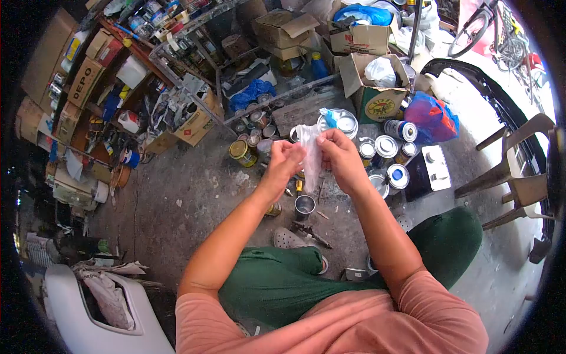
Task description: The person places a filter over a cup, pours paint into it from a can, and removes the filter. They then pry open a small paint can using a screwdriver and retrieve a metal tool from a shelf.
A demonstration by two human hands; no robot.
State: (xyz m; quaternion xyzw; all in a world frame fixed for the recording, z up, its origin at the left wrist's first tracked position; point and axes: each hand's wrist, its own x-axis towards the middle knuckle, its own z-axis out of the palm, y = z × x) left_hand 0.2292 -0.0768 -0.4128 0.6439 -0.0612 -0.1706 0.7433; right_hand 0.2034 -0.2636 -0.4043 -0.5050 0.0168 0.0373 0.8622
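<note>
In front of me, above the floor, hangs a thin whitish plastic bag (311, 158), long and crumpled. My right hand (342, 156) pinches its upper right edge between thumb and fingers. On the other side, my left hand (284, 168) has its fingers curled against the bag's left edge, its fingertips partly hidden. Below the bag, a grey metal cup (305, 205) stands upright on the floor. A spray gun (312, 233) lies just nearer to me, and a yellow-handled tool (299, 186) is just beyond the cup.
Paint cans (386, 146) cluster to the right, beside a rectangular metal tin (436, 168). A yellow can (242, 153) stands left of my hands. Cardboard boxes (375, 88) and cluttered shelves (112, 88) line the back and left. Plastic chairs (519, 168) stand right; a white panel (106, 312) lies lower left.
</note>
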